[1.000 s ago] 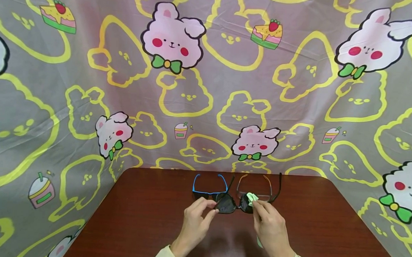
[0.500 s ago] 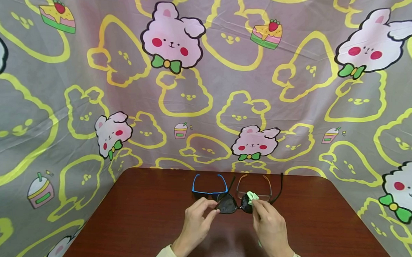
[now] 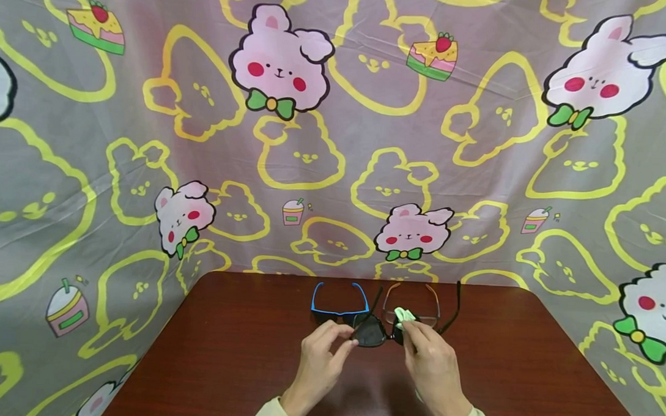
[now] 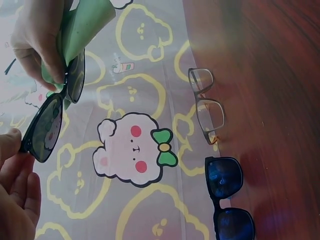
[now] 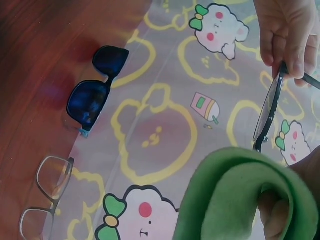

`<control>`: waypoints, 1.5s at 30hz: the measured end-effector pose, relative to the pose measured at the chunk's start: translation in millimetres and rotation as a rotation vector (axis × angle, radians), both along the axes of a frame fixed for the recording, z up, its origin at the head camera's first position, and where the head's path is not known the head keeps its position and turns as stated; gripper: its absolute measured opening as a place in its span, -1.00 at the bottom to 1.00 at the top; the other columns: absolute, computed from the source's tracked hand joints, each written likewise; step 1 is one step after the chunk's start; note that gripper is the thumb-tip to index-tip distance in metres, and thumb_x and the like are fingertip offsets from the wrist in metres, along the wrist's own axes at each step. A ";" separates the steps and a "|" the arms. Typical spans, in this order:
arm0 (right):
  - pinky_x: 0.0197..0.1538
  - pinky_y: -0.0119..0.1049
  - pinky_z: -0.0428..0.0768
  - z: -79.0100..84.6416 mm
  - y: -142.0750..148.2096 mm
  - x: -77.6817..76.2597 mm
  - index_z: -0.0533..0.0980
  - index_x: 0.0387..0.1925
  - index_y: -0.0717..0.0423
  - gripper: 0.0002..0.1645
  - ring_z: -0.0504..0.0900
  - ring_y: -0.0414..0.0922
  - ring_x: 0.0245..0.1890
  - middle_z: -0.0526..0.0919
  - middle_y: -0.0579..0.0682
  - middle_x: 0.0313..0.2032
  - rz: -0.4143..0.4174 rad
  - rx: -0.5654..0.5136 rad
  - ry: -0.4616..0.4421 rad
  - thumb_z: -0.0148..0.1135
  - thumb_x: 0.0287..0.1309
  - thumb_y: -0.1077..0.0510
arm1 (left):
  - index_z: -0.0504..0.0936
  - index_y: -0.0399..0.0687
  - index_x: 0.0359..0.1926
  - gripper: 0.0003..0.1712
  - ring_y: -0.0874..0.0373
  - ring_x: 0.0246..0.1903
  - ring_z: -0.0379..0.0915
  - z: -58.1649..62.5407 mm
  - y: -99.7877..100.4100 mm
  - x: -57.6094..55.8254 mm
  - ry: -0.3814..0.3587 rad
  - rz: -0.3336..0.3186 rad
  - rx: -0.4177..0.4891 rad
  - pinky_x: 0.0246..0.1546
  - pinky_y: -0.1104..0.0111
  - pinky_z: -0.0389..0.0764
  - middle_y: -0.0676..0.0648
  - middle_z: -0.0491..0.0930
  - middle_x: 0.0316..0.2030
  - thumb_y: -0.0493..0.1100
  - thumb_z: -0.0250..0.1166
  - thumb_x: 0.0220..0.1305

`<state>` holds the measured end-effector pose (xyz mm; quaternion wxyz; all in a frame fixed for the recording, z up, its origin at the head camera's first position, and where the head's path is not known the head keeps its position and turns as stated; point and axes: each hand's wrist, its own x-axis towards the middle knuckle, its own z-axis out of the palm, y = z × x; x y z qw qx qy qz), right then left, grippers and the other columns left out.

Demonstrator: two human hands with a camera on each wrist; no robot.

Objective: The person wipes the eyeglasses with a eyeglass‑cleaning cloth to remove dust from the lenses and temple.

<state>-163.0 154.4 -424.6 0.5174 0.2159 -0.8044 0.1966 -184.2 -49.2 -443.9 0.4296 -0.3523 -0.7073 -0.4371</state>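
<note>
Black sunglasses [image 3: 369,332] are held up above the table with their temples unfolded away from the person. My left hand [image 3: 323,358] pinches the outer left corner of the frame between thumb and fingers. With a light green cloth [image 3: 403,316], my right hand [image 3: 433,366] grips the other lens, the cloth wrapped over it. In the left wrist view the cloth [image 4: 82,31] covers part of that lens near the bridge. The right wrist view shows the cloth [image 5: 235,195] large and curled, hiding most of the right fingers.
Blue-framed sunglasses [image 3: 339,312] lie on the brown table [image 3: 235,339] behind the left hand. Beside them are clear eyeglasses [image 3: 436,309] with brownish temples, partly behind the held pair. A cartoon-print curtain [image 3: 334,171] rises along the back and sides.
My right hand and the cloth have shifted slightly left over the lens. The sunglasses have moved slightly right and turned a little, while my left hand keeps its pinch.
</note>
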 end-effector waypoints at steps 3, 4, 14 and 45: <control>-0.44 -0.19 0.60 0.8 -1.5 0.2 0.65 -0.36 0.28 -0.74 0.65 -0.02 -0.44 0.65 0.08 -0.39 0.012 0.017 0.012 0.37 -0.23 0.45 | 0.63 -0.09 -0.31 -0.80 0.29 -0.43 0.50 -0.2 1.0 -0.3 -0.012 0.011 0.007 -0.36 0.53 0.49 0.09 0.53 -0.46 -0.32 0.42 -0.01; -0.44 -0.20 0.60 0.6 -1.6 0.2 0.65 -0.36 0.27 -0.82 0.65 -0.03 -0.44 0.64 0.07 -0.39 0.013 0.022 0.010 0.34 -0.12 0.40 | 0.63 -0.10 -0.31 -0.80 0.29 -0.43 0.50 -0.1 1.3 -0.3 -0.017 0.015 0.010 -0.35 0.53 0.49 0.09 0.53 -0.46 -0.33 0.42 -0.01; -0.41 -0.22 0.55 -2.1 -3.1 4.1 0.61 -0.36 0.21 -0.58 0.61 -0.08 -0.41 0.61 -0.02 -0.38 0.059 0.003 0.020 -0.12 0.38 0.09 | 0.64 -0.10 -0.33 -0.77 0.28 -0.39 0.54 -2.8 0.4 -1.8 -0.128 0.088 0.022 -0.33 0.50 0.50 0.10 0.57 -0.43 -0.33 0.46 -0.06; -0.30 -0.44 0.55 3.7 -19.9 5.1 0.64 -0.22 0.19 -0.68 0.61 -0.16 -0.37 0.58 0.00 -0.27 0.370 -0.012 0.044 -0.01 0.39 0.12 | 0.65 -0.13 -0.35 -0.79 0.28 -0.42 0.55 -2.2 3.4 -1.8 -0.183 0.090 0.079 -0.37 0.50 0.53 0.10 0.60 -0.43 -0.34 0.48 -0.06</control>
